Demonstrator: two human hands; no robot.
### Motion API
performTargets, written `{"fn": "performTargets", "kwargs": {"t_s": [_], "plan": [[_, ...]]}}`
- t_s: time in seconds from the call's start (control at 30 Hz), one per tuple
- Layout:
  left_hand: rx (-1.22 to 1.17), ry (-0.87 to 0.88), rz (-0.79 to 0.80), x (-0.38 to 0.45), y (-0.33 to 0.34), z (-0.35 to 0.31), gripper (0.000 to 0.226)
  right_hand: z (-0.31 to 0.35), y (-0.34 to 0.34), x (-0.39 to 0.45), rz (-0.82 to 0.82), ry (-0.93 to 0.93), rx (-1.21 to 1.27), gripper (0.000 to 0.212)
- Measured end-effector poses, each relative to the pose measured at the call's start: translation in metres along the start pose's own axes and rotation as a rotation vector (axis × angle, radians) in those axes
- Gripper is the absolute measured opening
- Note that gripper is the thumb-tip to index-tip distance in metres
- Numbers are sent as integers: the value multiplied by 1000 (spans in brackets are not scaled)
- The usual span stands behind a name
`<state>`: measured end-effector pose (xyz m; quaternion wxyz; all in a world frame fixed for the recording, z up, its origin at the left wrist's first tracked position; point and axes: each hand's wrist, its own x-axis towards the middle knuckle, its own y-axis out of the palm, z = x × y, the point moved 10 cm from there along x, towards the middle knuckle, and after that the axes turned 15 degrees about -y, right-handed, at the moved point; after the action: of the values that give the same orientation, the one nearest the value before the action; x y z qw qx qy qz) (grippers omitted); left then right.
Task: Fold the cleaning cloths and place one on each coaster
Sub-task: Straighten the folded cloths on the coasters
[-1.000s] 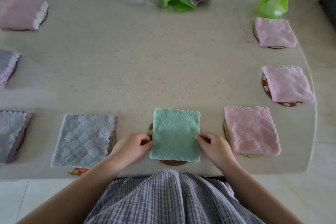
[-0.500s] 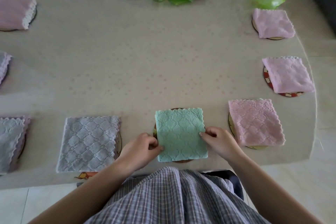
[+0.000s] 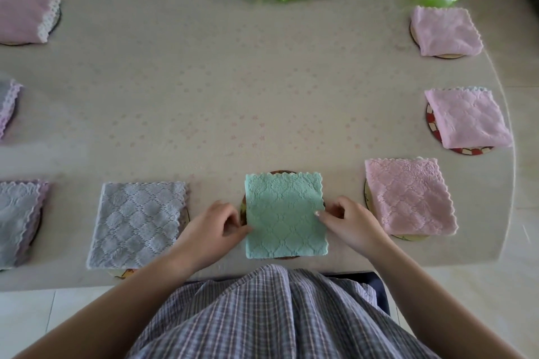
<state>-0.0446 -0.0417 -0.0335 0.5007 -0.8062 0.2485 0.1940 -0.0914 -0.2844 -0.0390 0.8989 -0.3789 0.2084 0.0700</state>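
1. We have the green cloth point(image 3: 285, 216) folded to a square and lying between the two hands, on a round coaster point(image 3: 243, 210) whose dark rim peeks out at the cloth's left and far edges.
2. Left hand point(image 3: 217, 223): fingers curled, thumb and forefinger pinching the cloth's left edge about halfway along. Right hand point(image 3: 345, 220): likewise curled, fingertips pinching the right edge at about the same height. Neither hand holds anything else.
3. Step in hand, as we judge it: final squaring of this cloth over its coaster.
4. To do it well, we should nudge with both pinches together, so the layers slide as one stack and do not fan apart.
5. The cloth sits slightly off centre, with more coaster showing on the left-hand side; a small shift toward the left hand should even it.
6. Release by lifting the fingers straight up; dragging them off may pull the top layer askew.
7. Just beyond the left hand lies a grey cloth point(image 3: 137, 224); just beyond the right, a pink cloth point(image 3: 408, 195). Both are already folded and placed. We should keep our wrists clear of them.
8. Further folded cloths ring the table point(image 3: 262, 96); progress looks near complete.
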Motion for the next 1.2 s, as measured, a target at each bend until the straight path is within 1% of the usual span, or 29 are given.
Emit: {"fn": "performTargets", "kwargs": {"t_s": [0.03,0.07,0.1,0.13,0.2,0.27,0.33,0.43,0.5,0.57,0.63,0.67,0.73,0.77,0.8,0.87,0.93,0.97,1.03,1.07,1.13,1.17,1.2], "plan": [[45,59,-112,-4,-9,-5,31,9,-10,-2,-89,-83,-104,21],[93,133,-214,-9,-15,-14,33,23,-17,-5,-184,-206,-201,21],[140,209,-283,-14,-16,-25,38,38,-17,-7,-225,-335,-271,26],[197,276,-315,-17,-11,-37,45,50,-8,-8,-200,-444,-320,34],[375,356,-317,-16,9,-56,57,64,19,-5,-57,-589,-444,53],[509,332,-251,-8,28,-58,68,61,41,1,64,-643,-577,65],[499,268,-151,0,37,-48,77,48,50,6,159,-612,-630,72],[522,225,-26,5,44,-41,80,29,52,9,239,-575,-636,75],[508,235,14,5,42,-42,77,29,48,9,239,-578,-626,79],[387,238,28,2,29,-41,67,37,45,9,255,-535,-598,81],[181,225,-47,-6,-2,-33,51,52,38,13,221,-479,-555,67],[76,201,-101,-11,-20,-22,44,64,32,15,168,-467,-515,59],[-107,84,-192,-21,-53,21,33,96,25,17,38,-509,-398,45],[-185,11,-236,-26,-68,50,29,114,28,17,14,-534,-319,39],[-247,-58,-288,-31,-82,82,27,130,38,18,27,-544,-246,35],[-315,-183,-388,-42,-102,141,23,160,66,18,103,-540,-165,28],[-325,-311,-443,-54,-113,192,15,179,102,20,176,-491,-119,26],[-319,-358,-442,-58,-115,212,16,184,119,23,202,-442,-92,25],[-310,-419,-372,-60,-110,242,20,186,146,26,230,-335,-52,22],[-295,-425,-322,-58,-106,252,21,185,156,27,229,-286,-44,20],[-228,-369,-233,-54,-100,259,17,184,168,27,185,-200,-38,18],[-195,-328,-203,-53,-99,258,21,184,170,26,154,-171,-41,18],[-163,-287,-187,-51,-98,257,31,185,171,24,128,-150,-52,19]]}}
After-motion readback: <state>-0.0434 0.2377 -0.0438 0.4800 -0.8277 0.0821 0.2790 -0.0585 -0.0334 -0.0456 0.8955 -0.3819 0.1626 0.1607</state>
